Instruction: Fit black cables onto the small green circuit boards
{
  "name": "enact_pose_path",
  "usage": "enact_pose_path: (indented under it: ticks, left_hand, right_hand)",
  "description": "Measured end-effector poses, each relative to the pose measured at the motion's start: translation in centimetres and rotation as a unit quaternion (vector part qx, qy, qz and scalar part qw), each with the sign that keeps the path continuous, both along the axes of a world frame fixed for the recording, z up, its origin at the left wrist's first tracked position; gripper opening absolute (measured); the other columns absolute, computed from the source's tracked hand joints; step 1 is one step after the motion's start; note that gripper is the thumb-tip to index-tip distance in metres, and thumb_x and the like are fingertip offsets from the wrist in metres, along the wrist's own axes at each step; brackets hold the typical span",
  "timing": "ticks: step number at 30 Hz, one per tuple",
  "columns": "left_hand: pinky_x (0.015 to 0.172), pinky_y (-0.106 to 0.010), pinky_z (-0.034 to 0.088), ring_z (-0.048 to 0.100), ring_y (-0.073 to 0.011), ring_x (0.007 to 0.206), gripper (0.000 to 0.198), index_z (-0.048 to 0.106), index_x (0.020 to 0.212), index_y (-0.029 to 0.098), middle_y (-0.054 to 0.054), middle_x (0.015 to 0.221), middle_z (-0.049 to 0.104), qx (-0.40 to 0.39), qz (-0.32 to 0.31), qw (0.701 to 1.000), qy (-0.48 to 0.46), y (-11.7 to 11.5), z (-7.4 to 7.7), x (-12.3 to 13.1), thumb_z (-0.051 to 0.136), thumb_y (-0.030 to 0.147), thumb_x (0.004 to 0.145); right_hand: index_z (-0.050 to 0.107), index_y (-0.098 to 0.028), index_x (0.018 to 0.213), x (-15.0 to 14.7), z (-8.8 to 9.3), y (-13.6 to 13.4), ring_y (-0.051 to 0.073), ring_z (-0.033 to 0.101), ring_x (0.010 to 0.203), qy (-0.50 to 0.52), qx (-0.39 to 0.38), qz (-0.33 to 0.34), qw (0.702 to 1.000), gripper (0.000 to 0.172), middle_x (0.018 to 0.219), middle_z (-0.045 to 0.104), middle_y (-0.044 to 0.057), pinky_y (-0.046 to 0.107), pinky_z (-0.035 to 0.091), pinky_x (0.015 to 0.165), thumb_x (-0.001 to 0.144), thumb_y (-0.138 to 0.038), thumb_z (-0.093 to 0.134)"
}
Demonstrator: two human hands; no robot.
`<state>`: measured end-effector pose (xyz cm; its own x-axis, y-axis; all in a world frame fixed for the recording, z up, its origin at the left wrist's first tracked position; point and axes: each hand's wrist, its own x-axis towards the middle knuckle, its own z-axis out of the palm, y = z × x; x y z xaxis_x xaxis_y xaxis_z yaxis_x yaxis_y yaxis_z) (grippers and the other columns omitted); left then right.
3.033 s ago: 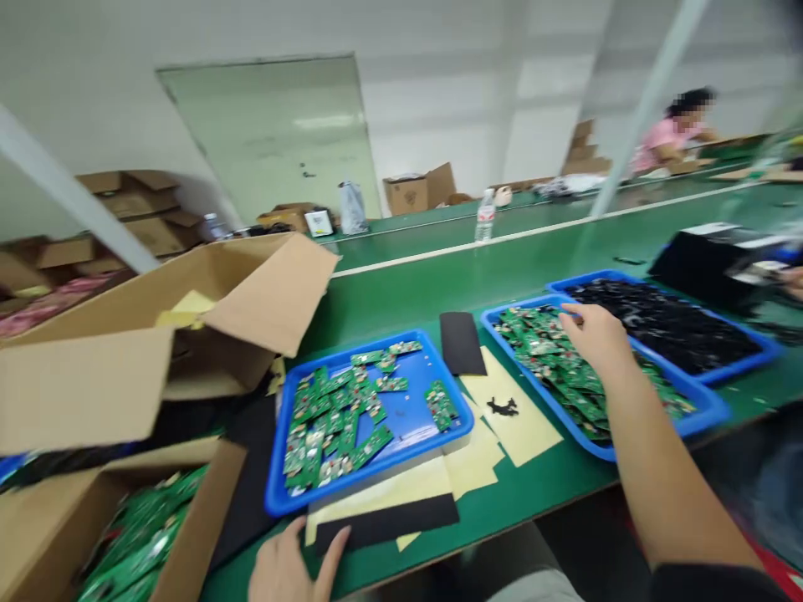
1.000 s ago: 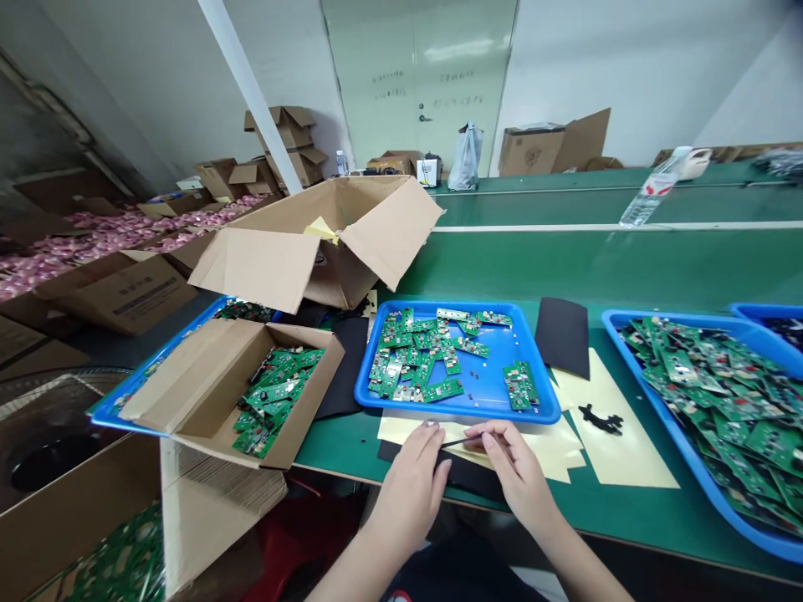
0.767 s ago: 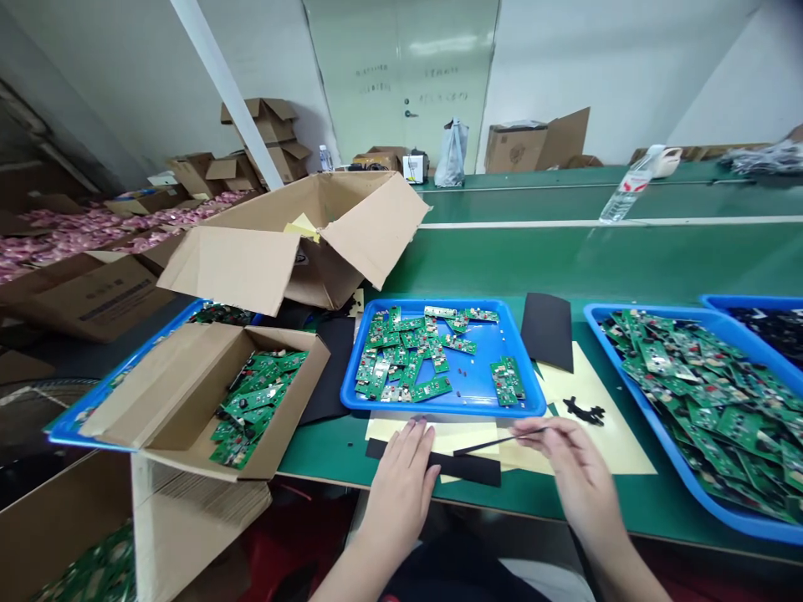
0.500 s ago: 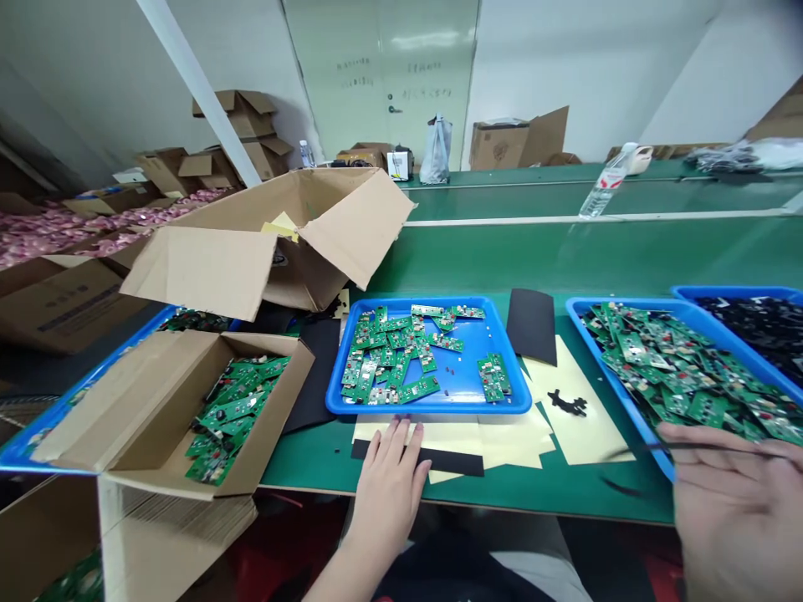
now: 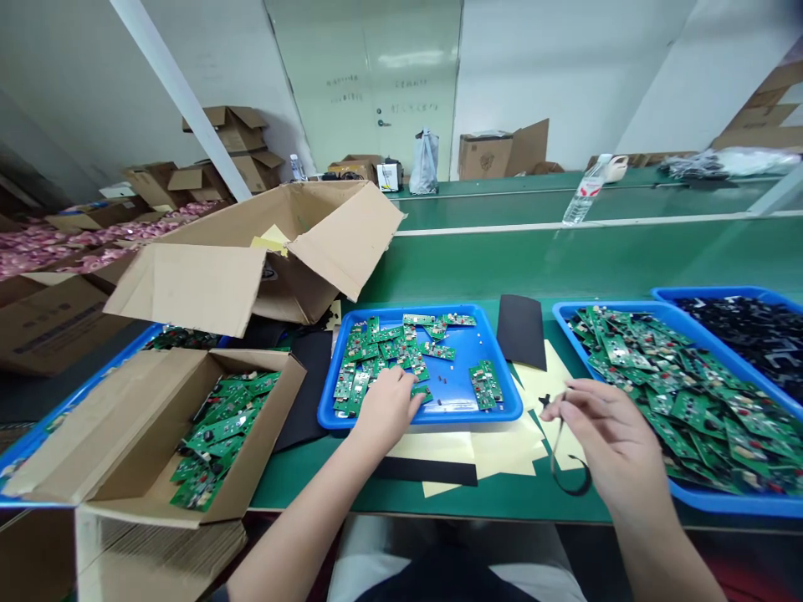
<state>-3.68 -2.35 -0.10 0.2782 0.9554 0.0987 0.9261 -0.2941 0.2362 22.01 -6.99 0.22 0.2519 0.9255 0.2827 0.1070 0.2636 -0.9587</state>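
My left hand (image 5: 387, 408) reaches over the front rim of the middle blue tray (image 5: 461, 414), its fingers and thumb closed around a green circuit board (image 5: 424, 393). The hand hides part of that board. Several other circuit boards (image 5: 386, 339) lie about it in the tray. My right hand (image 5: 606, 431) pinches a thin black strip (image 5: 574, 487) that hangs down in a curl. Small black pieces (image 5: 544, 401) show by those fingertips, over a pale yellow sheet (image 5: 555, 364); whether the fingers touch them I cannot tell.
A cardboard box (image 5: 141, 477) of circuit boards stands left, with a larger open carton (image 5: 188, 280) behind. Right are a blue tray (image 5: 708, 497) heaped with boards and another (image 5: 665, 294) with black parts. A black sheet (image 5: 522, 333) and a water bottle (image 5: 585, 192) lie beyond.
My left hand has moved from the sheets before the tray up onto a circuit board inside it. My right hand has come left with the black strip, over the yellow sheet. The view has shifted slightly.
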Motion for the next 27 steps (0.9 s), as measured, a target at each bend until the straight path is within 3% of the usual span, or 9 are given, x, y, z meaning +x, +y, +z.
enact_pose_path:
  ticks: [5,10,14,18,22,27]
  left_hand:
    - [0.078,-0.041,0.046,0.057,-0.0296,0.089,0.022,0.064,0.080,0.015,-0.009,0.086,0.062,-0.042,0.010,0.999,-0.033,1.4,-0.4,0.5,0.078,0.017,0.064]
    - [0.078,-0.039,0.041,0.055,-0.0260,0.084,0.019,0.055,0.073,0.018,-0.004,0.077,0.058,-0.053,0.028,0.989,-0.132,1.0,-0.2,0.3,0.068,0.006,0.067]
    - [0.076,-0.034,0.040,0.053,-0.0204,0.076,0.018,0.048,0.067,0.021,0.001,0.070,0.053,-0.075,0.039,0.962,-0.260,1.4,0.1,0.2,0.058,0.007,0.071]
    - [0.069,-0.029,0.043,0.055,-0.0146,0.068,0.008,0.046,0.078,0.020,0.003,0.075,0.050,-0.129,0.061,0.895,-0.422,2.3,0.7,1.0,0.054,0.021,0.077]
    - [0.060,-0.026,0.044,0.055,-0.0108,0.055,0.024,0.052,0.095,0.016,0.003,0.070,0.052,-0.242,0.066,0.795,-0.552,2.6,0.9,2.4,0.055,0.027,0.074]
    - [0.052,-0.022,0.041,0.052,-0.0105,0.050,0.021,0.060,0.086,0.014,0.002,0.058,0.055,-0.328,0.088,0.688,-0.641,2.5,0.1,3.3,0.058,0.031,0.073]
  right_hand:
    - [0.060,-0.022,0.106,-2.2,0.5,2.1,0.017,0.068,0.070,-0.079,0.049,0.080,0.992,0.019,0.080,0.064,0.003,0.030,0.058,0.066,0.088,-0.028,0.055]
    - [0.057,-0.022,0.111,-3.9,0.4,3.9,0.017,0.067,0.072,-0.163,0.079,0.120,0.976,0.022,0.080,0.064,0.004,0.030,0.057,0.067,0.092,-0.029,0.047]
    - [0.055,-0.022,0.114,-4.9,0.5,5.7,0.017,0.067,0.073,-0.199,0.100,0.148,0.964,0.024,0.080,0.064,0.003,0.031,0.055,0.071,0.094,-0.029,0.044]
    - [0.055,-0.020,0.115,-5.8,0.7,7.5,0.017,0.066,0.073,-0.227,0.130,0.143,0.954,0.026,0.078,0.063,0.003,0.031,0.054,0.073,0.094,-0.028,0.041]
    - [0.054,-0.019,0.120,-6.4,0.1,8.4,0.017,0.065,0.074,-0.264,0.146,0.131,0.945,0.030,0.079,0.063,0.004,0.032,0.054,0.073,0.095,-0.025,0.039]
    - [0.031,-0.022,0.143,-6.5,-1.3,8.0,0.016,0.063,0.072,-0.306,0.167,0.164,0.923,0.049,0.080,0.062,0.003,0.028,0.054,0.069,0.095,-0.020,0.038]
